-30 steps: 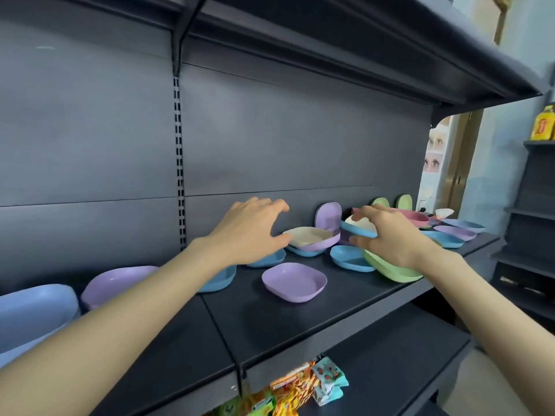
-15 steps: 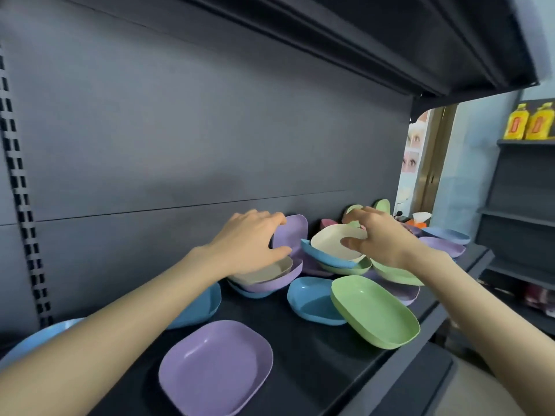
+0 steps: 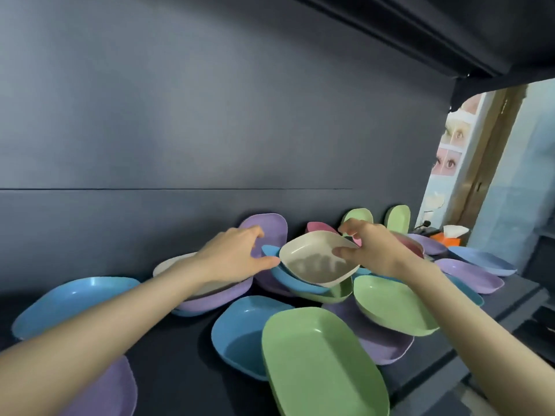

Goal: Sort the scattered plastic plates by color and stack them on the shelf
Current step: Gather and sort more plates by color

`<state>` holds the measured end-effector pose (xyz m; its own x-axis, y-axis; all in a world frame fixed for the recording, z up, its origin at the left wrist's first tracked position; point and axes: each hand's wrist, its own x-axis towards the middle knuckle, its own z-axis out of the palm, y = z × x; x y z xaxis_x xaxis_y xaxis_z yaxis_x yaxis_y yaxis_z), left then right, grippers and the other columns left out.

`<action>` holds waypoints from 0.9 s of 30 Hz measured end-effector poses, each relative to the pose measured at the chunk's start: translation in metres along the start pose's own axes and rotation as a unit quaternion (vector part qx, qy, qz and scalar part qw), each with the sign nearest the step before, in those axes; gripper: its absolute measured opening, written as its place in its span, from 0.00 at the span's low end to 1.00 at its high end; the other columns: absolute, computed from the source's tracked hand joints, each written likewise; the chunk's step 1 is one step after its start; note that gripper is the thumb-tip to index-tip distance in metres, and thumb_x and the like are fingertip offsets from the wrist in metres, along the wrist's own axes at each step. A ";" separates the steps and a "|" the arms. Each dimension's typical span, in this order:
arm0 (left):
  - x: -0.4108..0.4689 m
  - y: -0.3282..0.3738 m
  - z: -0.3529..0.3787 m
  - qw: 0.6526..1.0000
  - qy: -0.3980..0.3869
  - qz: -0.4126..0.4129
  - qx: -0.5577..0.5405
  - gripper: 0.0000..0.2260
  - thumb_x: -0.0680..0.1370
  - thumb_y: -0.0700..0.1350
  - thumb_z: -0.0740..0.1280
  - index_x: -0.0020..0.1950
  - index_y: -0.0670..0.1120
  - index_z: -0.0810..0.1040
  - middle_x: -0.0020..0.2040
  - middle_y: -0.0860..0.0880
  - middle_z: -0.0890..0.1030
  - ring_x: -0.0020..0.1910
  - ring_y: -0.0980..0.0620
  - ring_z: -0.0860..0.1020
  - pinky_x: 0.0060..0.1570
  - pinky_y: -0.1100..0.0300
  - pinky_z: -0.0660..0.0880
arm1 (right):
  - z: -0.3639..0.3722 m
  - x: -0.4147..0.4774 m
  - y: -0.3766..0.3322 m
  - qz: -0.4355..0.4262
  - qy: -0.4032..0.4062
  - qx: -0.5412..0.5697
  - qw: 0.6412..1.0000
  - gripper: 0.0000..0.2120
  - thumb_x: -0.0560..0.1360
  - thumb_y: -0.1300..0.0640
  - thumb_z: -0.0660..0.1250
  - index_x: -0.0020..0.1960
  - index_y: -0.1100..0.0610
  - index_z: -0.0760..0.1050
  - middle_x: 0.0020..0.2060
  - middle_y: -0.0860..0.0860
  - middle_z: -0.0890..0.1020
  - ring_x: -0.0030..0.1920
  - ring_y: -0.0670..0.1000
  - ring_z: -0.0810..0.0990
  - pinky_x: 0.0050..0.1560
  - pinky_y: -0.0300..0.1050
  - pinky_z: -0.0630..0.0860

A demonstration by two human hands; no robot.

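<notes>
Centrally, the cream plate [image 3: 318,259] sat tilted in my right hand [image 3: 381,253], thumb curled onto its near rim and fingers hooked over the far edge, at the top of a heap on the shelf [image 3: 180,370]. Directly under it lay a blue plate [image 3: 288,280], and under that a green plate [image 3: 339,292]. My left hand [image 3: 234,259] hovered just beside the cream plate's left corner, fingers loosely spread and gripping nothing; I could not tell whether its thumb tip touched the rim. Behind those fingers a purple plate [image 3: 270,226] leaned against the back panel [image 3: 210,130]. Beneath my left wrist a second cream dish [image 3: 169,265] nested in a stack. Nearer me a large green dish [image 3: 318,361] overlapped a blue dish [image 3: 237,334], and upright green plates [image 3: 398,218] stood at the back on the right.
</notes>
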<state>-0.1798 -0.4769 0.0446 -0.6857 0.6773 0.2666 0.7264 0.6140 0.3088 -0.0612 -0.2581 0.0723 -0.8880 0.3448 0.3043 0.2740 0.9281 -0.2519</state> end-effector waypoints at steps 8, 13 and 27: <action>0.021 0.025 0.025 0.986 0.038 -0.159 -0.043 0.30 0.72 0.62 0.66 0.62 0.40 0.70 0.50 0.45 0.80 0.53 0.45 0.75 0.54 0.49 0.73 | 0.019 0.054 0.046 -0.073 -0.055 0.012 0.996 0.24 0.71 0.46 0.69 0.60 0.58 0.68 0.46 0.53 0.77 0.46 0.55 0.74 0.45 0.46 0.70; 0.028 0.037 0.025 0.977 0.022 -0.207 -0.053 0.30 0.71 0.62 0.67 0.63 0.41 0.69 0.46 0.46 0.81 0.48 0.47 0.78 0.52 0.50 0.75 | 0.024 0.069 0.055 -0.093 -0.089 0.038 0.991 0.22 0.71 0.44 0.69 0.59 0.52 0.66 0.43 0.50 0.76 0.45 0.53 0.74 0.42 0.45 0.70; 0.042 0.039 0.041 0.952 0.006 -0.238 -0.191 0.14 0.74 0.42 0.67 0.54 0.44 0.64 0.43 0.43 0.81 0.34 0.42 0.83 0.42 0.54 0.80 | 0.034 0.079 0.060 -0.087 -0.068 0.054 0.992 0.25 0.68 0.49 0.72 0.62 0.48 0.68 0.47 0.44 0.74 0.57 0.54 0.74 0.56 0.49 0.65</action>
<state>-0.1784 -0.4079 0.0302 -0.9353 0.3532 0.0236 0.2655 0.6558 0.7067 -0.1276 -0.1801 0.0495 -0.9620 0.1517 0.2271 0.0773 0.9489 -0.3061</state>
